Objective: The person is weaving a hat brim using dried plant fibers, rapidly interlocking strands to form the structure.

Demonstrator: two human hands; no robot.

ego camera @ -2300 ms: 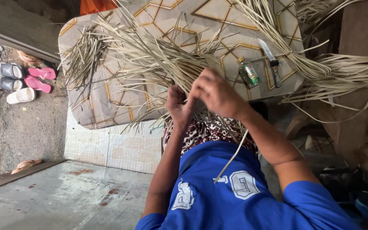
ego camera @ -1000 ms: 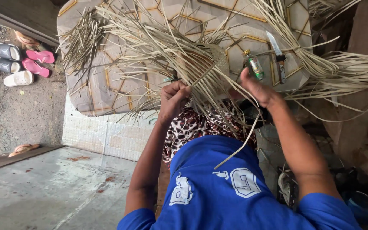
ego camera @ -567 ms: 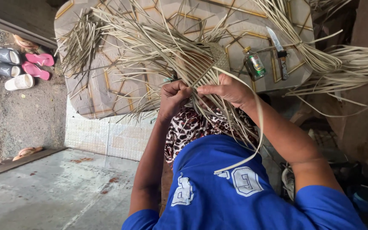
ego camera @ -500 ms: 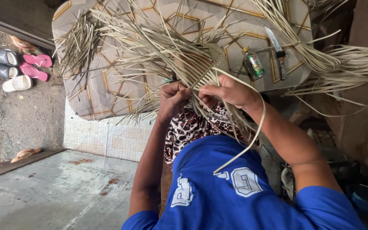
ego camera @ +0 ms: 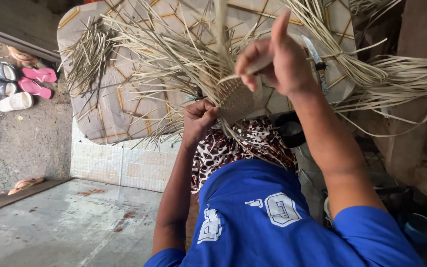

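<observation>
My left hand [ego camera: 201, 112] is shut on the lower edge of a small woven panel of pale palm-leaf strips [ego camera: 237, 97], held over my lap. My right hand [ego camera: 272, 60] is raised above it, pinching one long strip [ego camera: 221, 27] that runs up out of the frame, with the index finger pointing up. Many loose strip ends [ego camera: 169, 54] fan out from the weave across a patterned mat [ego camera: 102, 111]. A leopard-print cloth [ego camera: 231, 146] covers my lap under the weave.
A knife [ego camera: 314, 58] lies on the mat just right of my right hand. A thick bundle of strips [ego camera: 404, 79] trails off right. A smaller pile of cut strips [ego camera: 87, 54] lies at the mat's left. Sandals [ego camera: 18, 84] sit on the ground far left.
My right hand has risen from the weave toward the camera, drawing a strip up with it. It now hides the small green bottle beside the knife. The left hand has kept its grip.
</observation>
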